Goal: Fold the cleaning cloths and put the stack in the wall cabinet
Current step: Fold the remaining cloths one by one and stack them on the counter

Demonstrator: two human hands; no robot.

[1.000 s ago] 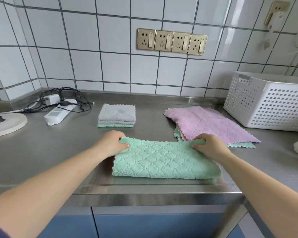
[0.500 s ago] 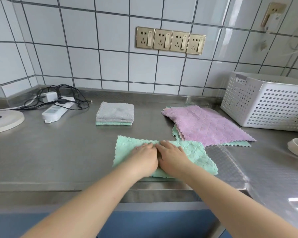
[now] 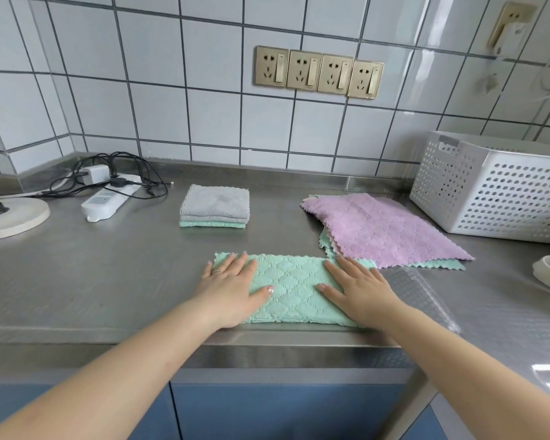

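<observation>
Mint-green quilted microfibre cloth, folded to long strip, lies at front edge of stainless-steel counter. Left hand and right hand press flat on its ends, fingers spread, gripping nothing. Folded grey-and-green cloth stack behind; unfolded lilac cloth right.

Left hand and right hand flat on green cloth on steel counter
</observation>
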